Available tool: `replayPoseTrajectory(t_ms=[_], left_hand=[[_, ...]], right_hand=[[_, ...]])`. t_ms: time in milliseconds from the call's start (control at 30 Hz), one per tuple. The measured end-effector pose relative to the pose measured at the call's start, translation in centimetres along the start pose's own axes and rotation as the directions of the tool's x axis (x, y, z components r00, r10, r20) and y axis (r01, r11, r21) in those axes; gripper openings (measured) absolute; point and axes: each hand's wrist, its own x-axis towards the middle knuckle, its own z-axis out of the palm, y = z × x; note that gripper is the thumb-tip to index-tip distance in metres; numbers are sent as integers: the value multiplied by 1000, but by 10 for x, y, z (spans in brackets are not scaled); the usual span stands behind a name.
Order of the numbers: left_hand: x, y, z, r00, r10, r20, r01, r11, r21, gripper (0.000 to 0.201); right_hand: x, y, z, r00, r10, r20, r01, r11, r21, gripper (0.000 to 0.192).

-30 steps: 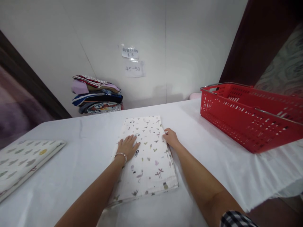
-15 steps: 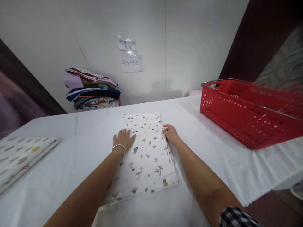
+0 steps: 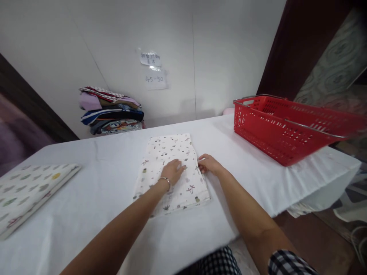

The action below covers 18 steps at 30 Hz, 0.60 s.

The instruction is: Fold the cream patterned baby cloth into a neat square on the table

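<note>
Your left hand (image 3: 172, 172) has slid inward, resting loosely unclenched on the patterned cloth (image 3: 187, 181), already folded flat beneath it, your right hand (image 3: 210, 165) at its edge, grip and any folding left unclear

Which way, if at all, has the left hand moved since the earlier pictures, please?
Yes: judged against the "45-50" sign on the wall, the left hand has moved rightward over the printed cloth, closer to the right hand.

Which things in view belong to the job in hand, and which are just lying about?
In hand:
printed cloth
left hand, over it
right hand, at its edge

Lying about:
other folded cloth, far left
fabric pile
red basket
</note>
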Motion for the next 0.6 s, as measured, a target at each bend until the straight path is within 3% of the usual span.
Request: replayPoseTrajectory(t_ms=[100, 233, 400, 600], left_hand=[[-4, 35, 4, 1000, 18, -21, -21, 988, -152, 38], [5, 62, 8, 988, -131, 81, 147, 955, -257, 35], [23, 66, 17, 948, -295, 119, 316, 919, -236, 26], [26, 57, 22, 933, -326, 154, 359, 879, -315, 24]], right_hand=[[-12, 6, 4, 999, -45, -10, 45, 999, 18, 24], [-15, 13, 8, 992, -118, -53, 117, 993, -17, 22], [-11, 16, 11, 983, -172, -67, 161, 976, -148, 19], [-12, 11, 10, 992, -87, -87, 75, 987, -139, 24]])
